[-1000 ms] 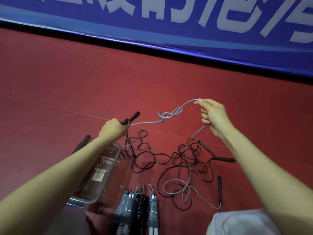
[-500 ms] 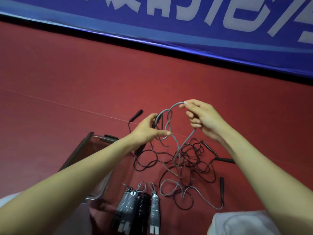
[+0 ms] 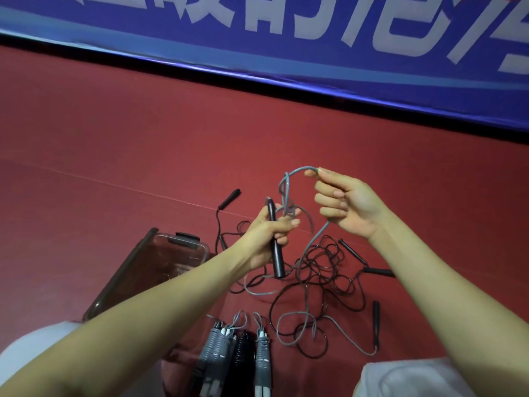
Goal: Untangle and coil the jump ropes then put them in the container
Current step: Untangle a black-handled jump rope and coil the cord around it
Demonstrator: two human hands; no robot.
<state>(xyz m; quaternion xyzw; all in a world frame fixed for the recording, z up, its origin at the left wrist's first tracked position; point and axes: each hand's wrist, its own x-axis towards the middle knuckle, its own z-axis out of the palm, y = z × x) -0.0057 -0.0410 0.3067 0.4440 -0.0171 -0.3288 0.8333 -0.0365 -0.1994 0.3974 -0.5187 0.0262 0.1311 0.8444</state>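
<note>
You're untangling: left hand point(image 3: 264, 237) gripping the black handle point(image 3: 278, 262), right hand point(image 3: 349, 204) pinching the grey rope point(image 3: 297, 171) above it; next likely means threading the handle through the knot point(image 3: 287, 207).

The floor point(image 3: 114, 138) is a matt red sheet, smooth with a faint grain. Behind it the blue banner point(image 3: 143, 38) looks like coated cloth or vinyl, with a glossy streak along its lower edge. The container point(image 3: 171, 249) is clear, smoke-tinted plastic, glossy, with a dark opaque latch point(image 3: 187, 236). The grey rope point(image 3: 299, 169) looks matt and finely textured; the thin black ropes point(image 3: 329, 259) are smooth with a slight sheen. The black handle point(image 3: 277, 253) is matt, like rubber or foam. The white cloth point(image 3: 415, 379) looks soft and matt.
</note>
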